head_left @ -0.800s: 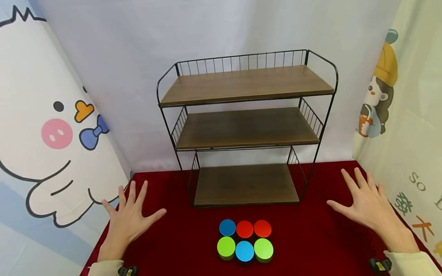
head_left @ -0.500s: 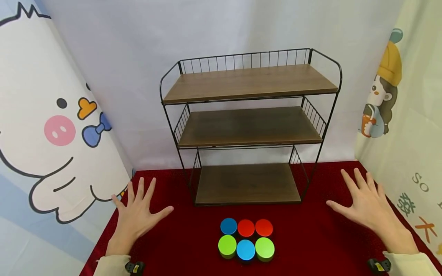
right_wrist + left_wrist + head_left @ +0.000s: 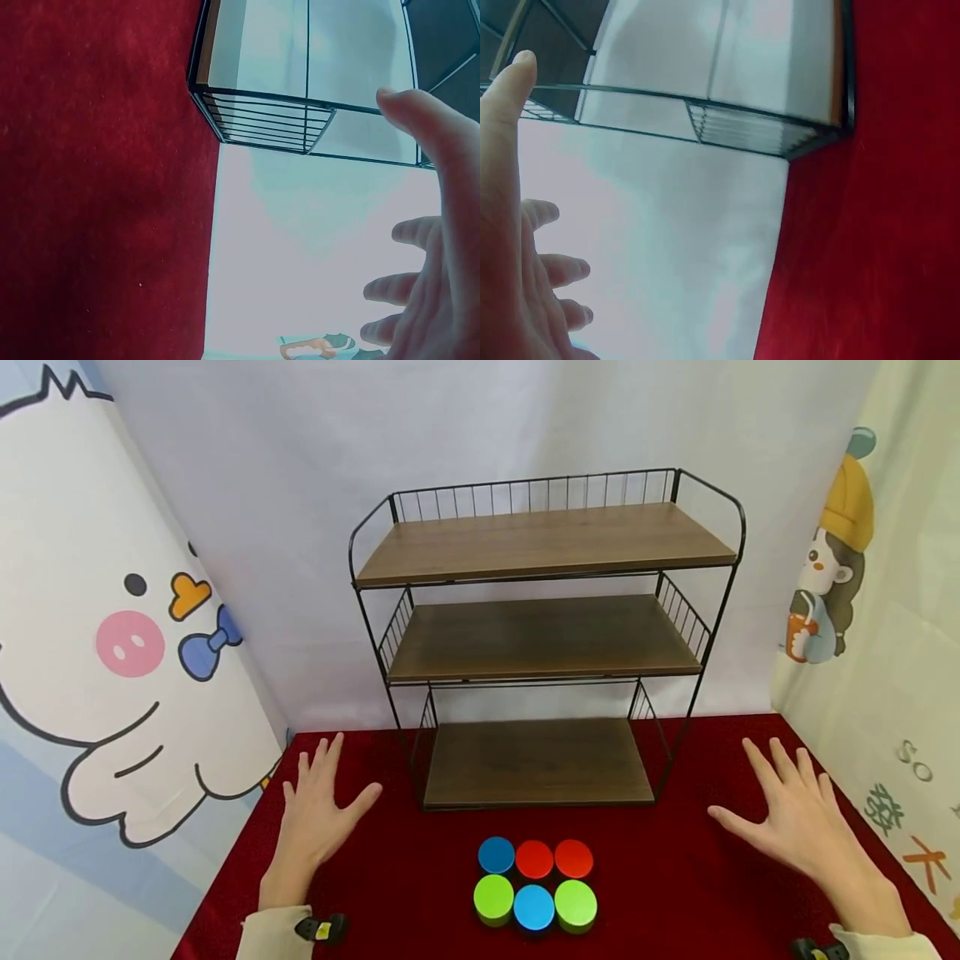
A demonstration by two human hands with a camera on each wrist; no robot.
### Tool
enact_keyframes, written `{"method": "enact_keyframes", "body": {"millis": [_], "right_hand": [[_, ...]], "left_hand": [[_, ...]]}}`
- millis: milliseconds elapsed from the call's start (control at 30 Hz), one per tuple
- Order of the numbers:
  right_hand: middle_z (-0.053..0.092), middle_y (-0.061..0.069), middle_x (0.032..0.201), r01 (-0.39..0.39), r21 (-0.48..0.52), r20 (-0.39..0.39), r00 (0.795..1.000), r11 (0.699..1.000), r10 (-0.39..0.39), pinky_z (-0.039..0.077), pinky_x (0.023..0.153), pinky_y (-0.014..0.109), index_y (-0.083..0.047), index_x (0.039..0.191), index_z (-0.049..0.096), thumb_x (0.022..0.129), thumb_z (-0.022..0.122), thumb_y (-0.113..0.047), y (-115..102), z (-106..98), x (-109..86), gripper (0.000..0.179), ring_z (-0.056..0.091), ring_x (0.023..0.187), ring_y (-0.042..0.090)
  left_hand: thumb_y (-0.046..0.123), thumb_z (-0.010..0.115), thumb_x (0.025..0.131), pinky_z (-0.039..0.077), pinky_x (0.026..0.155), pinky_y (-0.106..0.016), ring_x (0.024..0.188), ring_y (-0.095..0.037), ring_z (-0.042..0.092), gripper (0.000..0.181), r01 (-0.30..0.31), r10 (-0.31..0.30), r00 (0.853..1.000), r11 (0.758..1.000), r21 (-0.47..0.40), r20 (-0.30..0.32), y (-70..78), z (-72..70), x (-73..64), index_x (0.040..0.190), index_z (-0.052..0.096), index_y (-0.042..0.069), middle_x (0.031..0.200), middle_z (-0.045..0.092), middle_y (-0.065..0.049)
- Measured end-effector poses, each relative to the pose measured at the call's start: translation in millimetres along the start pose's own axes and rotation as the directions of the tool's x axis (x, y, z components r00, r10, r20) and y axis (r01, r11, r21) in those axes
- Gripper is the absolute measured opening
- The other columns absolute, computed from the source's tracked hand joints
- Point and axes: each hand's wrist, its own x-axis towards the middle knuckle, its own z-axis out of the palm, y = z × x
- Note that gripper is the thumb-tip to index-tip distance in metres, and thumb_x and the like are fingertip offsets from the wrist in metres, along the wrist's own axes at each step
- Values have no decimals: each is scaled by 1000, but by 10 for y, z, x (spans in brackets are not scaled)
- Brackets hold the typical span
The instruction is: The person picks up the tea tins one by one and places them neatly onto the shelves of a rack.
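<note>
Your left hand (image 3: 315, 818) and your right hand (image 3: 802, 818) are spread wide, with fingers stretched out and holding nothing. Six round blocks with bright tops sit on the red cloth (image 3: 675, 868) between your hands, well apart from both. They make two rows of three, close together. In the far row, you see a dark blue block (image 3: 497, 855), then two red blocks (image 3: 534, 859). In the near row, a light blue block (image 3: 534, 907) sits between two green blocks (image 3: 493, 898). Just behind them stands a black wire rack (image 3: 543, 637) with three brown shelves.
</note>
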Motion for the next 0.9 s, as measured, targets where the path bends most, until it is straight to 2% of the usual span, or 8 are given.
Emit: {"method": "enact_keyframes", "body": {"millis": [100, 200, 300, 467, 600, 800, 900], "right_hand": [[14, 43, 160, -20, 28, 12, 1000, 999, 19, 6, 108, 85, -9, 166, 9, 89, 70, -62, 6, 5, -40, 111, 5, 142, 73], [15, 44, 160, -28, 55, 2, 1000, 998, 28, 5, 109, 85, -9, 166, 9, 90, 70, -61, -6, 21, -70, 111, 6, 142, 73], [16, 43, 160, -29, 88, -7, 1000, 996, 30, 6, 109, 84, -8, 165, 10, 90, 71, -60, -27, 68, -125, 110, 7, 142, 73], [17, 42, 160, -38, 142, 24, 999, 989, 35, 7, 110, 84, -6, 165, 9, 90, 72, -58, -66, 191, -258, 111, 7, 143, 71], [18, 41, 160, -47, 166, 48, 998, 985, 40, 9, 110, 84, -6, 165, 10, 90, 72, -57, -93, 253, -321, 110, 8, 144, 69], [17, 38, 163, -77, 209, 137, 989, 975, 49, 24, 104, 84, -7, 165, 9, 90, 73, -58, -182, 340, -364, 111, 15, 146, 65], [18, 35, 164, -90, 225, 162, 985, 970, 54, 28, 101, 84, -10, 166, 8, 90, 73, -58, -223, 375, -389, 111, 17, 147, 62]], "left_hand": [[62, 59, 95, 9, 112, -84, 155, -55, 7, 94, -26, 23, 999, 996, -87, -35, 81, 66, 52, 167, 13, 21, 171, 16, -20], [56, 61, 96, 9, 113, -83, 156, -52, 6, 92, -65, 55, 997, 981, -181, -57, 168, 130, 110, 167, 14, 21, 171, 16, -17], [50, 61, 97, 11, 116, -79, 157, -48, 8, 88, -94, 75, 994, 959, -268, -80, 236, 203, 155, 166, 15, 21, 172, 17, -15], [41, 60, 100, 22, 121, -68, 156, -39, 23, 82, -135, 82, 985, 912, -387, -150, 310, 322, 201, 166, 17, 18, 170, 23, -14], [39, 57, 102, 23, 122, -66, 155, -36, 27, 78, -157, 85, 981, 881, -447, -177, 357, 400, 235, 166, 18, 19, 169, 28, -13], [40, 56, 102, 21, 122, -67, 155, -36, 26, 77, -173, 86, 977, 854, -491, -195, 413, 475, 268, 166, 18, 19, 168, 29, -14], [38, 56, 103, 20, 122, -67, 155, -35, 26, 76, -192, 98, 974, 833, -519, -202, 464, 505, 293, 166, 18, 19, 168, 30, -14]]}}
